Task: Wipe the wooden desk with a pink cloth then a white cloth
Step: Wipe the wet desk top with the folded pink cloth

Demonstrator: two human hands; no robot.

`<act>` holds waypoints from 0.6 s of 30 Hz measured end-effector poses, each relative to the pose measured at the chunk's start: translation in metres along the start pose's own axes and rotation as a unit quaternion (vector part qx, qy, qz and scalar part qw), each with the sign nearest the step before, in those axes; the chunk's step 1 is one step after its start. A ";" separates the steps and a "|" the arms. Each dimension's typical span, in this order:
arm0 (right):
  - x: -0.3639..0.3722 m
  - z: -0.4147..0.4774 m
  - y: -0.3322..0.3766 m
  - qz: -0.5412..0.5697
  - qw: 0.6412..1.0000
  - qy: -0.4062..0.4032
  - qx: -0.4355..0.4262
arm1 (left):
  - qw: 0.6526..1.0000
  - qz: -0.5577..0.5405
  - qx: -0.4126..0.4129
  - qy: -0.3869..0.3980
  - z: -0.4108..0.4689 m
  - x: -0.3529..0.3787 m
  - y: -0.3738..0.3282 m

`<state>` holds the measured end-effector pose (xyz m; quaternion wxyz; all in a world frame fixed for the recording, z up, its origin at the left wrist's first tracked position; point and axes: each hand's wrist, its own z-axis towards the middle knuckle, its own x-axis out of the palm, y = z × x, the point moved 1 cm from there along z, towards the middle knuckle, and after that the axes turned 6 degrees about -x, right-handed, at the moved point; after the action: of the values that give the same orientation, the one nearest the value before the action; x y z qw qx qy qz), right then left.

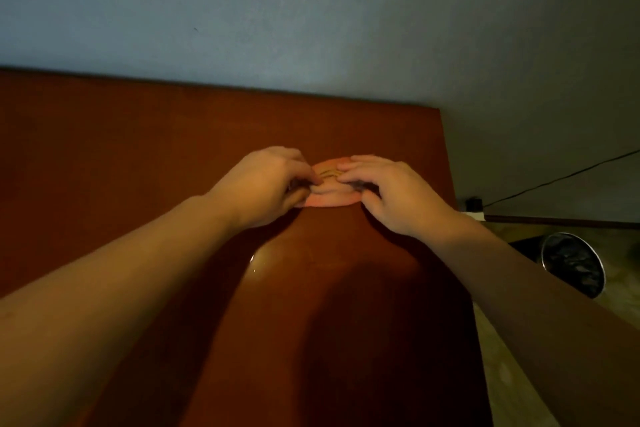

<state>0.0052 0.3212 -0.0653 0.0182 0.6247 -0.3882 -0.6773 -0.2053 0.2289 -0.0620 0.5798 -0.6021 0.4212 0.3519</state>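
1. Wooden desk: reddish-brown, glossy top that fills the lower frame. Its far edge meets the wall. Its right edge runs from 1 o'clock down to 5 o'clock. A small glare spot sits at 6 o'clock of the hands, and a broad shadow falls across the near part of the top.

2. Wall: plain blue-grey, dimly lit, taking up the upper frame.

3. Floor: a pale strip at 4 o'clock, beyond the desk's right edge.

4. Round container: dark with a shiny rim, at 3 o'clock on the floor. We cannot make out its contents.

5. Cable: a thin dark line rising toward 2 o'clock from a small dark block at the wall's foot. We cannot tell what the block is.

6. Pink cloth: lies bunched flat on the desk at mid-frame, between the two hands and touching both.

7. Left hand: reaches in from 8 o'clock with a bare forearm. Its fingers are curled down and pinch a fold at the cloth's left end.

8. Right hand: reaches in from 4 o'clock. Its fingers are lightly bent over the cloth's right end, with the thumb at the near hem. We cannot tell whether it grips or only presses.

9. Hidden or unclear: both cloth ends lie under the hands, the fingertips are blurred, and the elbows are cut off.
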 end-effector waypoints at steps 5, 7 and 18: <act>0.005 -0.044 -0.001 0.004 1.000 0.024 -0.018 | 0.999 -0.031 -0.010 -0.006 -0.036 0.025 -0.040; 0.007 -0.063 -0.005 0.006 1.000 0.026 -0.010 | 0.999 -0.045 -0.016 -0.010 -0.050 0.038 -0.056; 0.014 -0.169 -0.015 0.018 0.999 0.017 0.033 | 0.995 -0.090 -0.035 -0.010 -0.087 0.083 -0.145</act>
<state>0.1545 0.2394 -0.0710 0.0158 0.6293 -0.4212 -0.6529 -0.0449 0.1298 -0.0723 0.5917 -0.6540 0.3469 0.3191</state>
